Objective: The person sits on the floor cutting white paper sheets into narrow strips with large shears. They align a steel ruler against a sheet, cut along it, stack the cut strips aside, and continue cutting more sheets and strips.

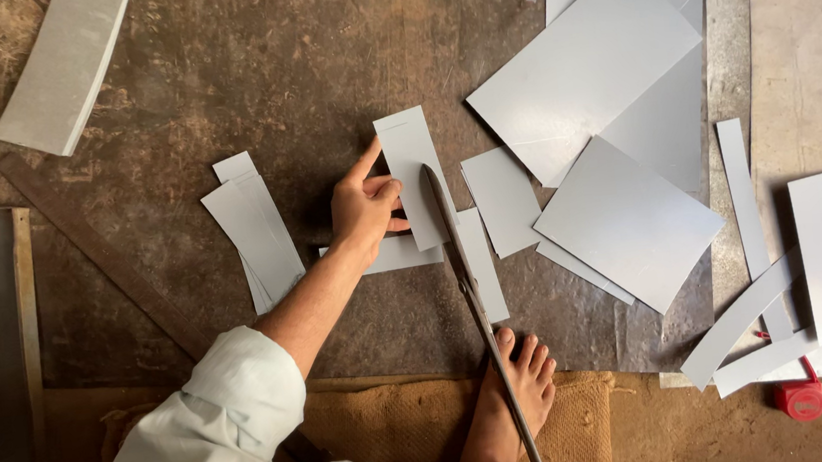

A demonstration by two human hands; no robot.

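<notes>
Left hand (364, 205) pinches a narrow grey sheet-metal strip (414, 175) by its left edge, index finger stretched up along it, mid-floor on the dark metal floor plate (215, 69). Right hand out of frame, can't tell its state. Long shear blade (467, 286) runs from strip's lower right edge down under a bare foot (508, 402) on burlap (590, 425); handle end cut off at bottom. Cut strips (255, 226) just left, larger sheets (586, 63) toward upper right edge. Red object (802, 399) half hidden lower right

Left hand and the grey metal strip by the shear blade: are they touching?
Touching. In the head view the left hand has its fingers pressed on the left edge of the grey metal strip, which lies against the long shear blade.
</notes>
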